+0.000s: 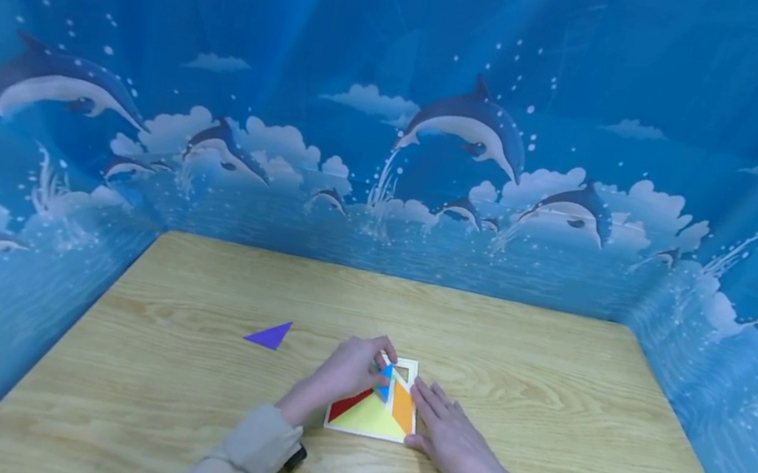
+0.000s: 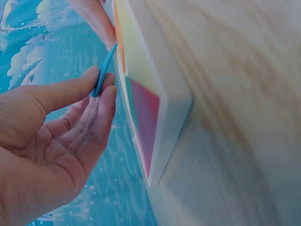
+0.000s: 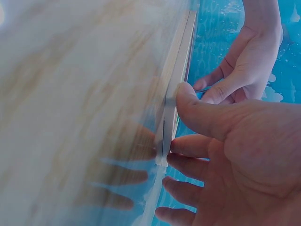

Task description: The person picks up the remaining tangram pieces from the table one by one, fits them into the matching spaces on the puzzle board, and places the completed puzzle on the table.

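My left hand (image 1: 346, 369) pinches a small blue triangle tile (image 2: 103, 75) between thumb and fingertips, tilted on edge over a white tangram tray (image 1: 362, 435). In the tray lie a red tile (image 1: 344, 410), a pale yellow triangle (image 1: 368, 419) and an orange parallelogram (image 1: 403, 406). A strip of green (image 2: 131, 101) shows beside the red tile in the left wrist view. Against the tray's right side rests my right hand (image 1: 459, 449), its fingers extended and its thumb at the near corner. The left fingers hide part of the tray's far left.
A purple triangle tile (image 1: 270, 335) lies on the wooden table (image 1: 211, 283), left of the tray. Blue curtains (image 1: 387, 18) printed with dolphins stand around the table's back and sides.
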`<state>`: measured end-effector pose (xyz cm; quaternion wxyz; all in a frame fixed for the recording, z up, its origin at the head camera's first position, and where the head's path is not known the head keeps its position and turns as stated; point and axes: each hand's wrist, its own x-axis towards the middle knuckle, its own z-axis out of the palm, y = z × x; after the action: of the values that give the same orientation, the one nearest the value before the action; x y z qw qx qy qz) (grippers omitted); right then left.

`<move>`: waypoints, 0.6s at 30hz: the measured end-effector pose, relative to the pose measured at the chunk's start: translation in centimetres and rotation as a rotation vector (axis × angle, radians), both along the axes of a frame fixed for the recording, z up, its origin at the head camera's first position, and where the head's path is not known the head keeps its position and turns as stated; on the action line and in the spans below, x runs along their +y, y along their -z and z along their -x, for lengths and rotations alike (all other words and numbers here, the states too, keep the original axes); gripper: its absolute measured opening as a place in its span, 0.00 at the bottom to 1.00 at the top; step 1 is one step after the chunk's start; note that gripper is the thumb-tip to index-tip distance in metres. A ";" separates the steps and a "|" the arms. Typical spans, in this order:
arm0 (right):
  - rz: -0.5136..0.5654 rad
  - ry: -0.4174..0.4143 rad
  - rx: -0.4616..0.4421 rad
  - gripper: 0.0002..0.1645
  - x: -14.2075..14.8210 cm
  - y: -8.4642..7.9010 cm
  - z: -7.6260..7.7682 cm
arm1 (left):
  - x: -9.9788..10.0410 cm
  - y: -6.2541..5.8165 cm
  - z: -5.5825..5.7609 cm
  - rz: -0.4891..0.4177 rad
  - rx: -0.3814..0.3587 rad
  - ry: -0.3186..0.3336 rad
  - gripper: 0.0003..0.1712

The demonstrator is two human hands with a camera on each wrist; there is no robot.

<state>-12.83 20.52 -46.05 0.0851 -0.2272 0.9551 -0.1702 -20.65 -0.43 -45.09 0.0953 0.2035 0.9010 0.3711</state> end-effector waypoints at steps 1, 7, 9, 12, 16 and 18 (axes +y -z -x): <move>-0.003 0.003 -0.006 0.41 0.0 0.0 0.0 | 0.1 0.1 -0.1 0.002 -0.005 0.011 0.17; -0.005 0.010 -0.026 0.42 -0.1 -0.1 0.0 | 0.6 0.4 -0.3 -0.010 -0.020 0.036 0.16; 0.004 0.007 -0.024 0.42 -0.1 -0.1 0.0 | 0.7 0.5 -0.3 -0.003 -0.017 0.036 0.16; 0.010 0.005 -0.020 0.42 0.0 -0.1 -0.1 | 0.8 0.5 -0.3 0.022 -0.007 0.034 0.16; 0.008 0.005 -0.013 0.41 0.0 -0.2 -0.1 | 0.9 0.5 -0.3 0.052 0.021 0.034 0.16; 0.011 0.004 -0.010 0.41 0.1 -0.2 -0.1 | 1.0 0.5 -0.3 0.070 0.037 0.031 0.16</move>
<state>-12.72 20.59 -45.89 0.0883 -0.2251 0.9541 -0.1766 -20.33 0.59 -45.59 0.0916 0.2210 0.9117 0.3342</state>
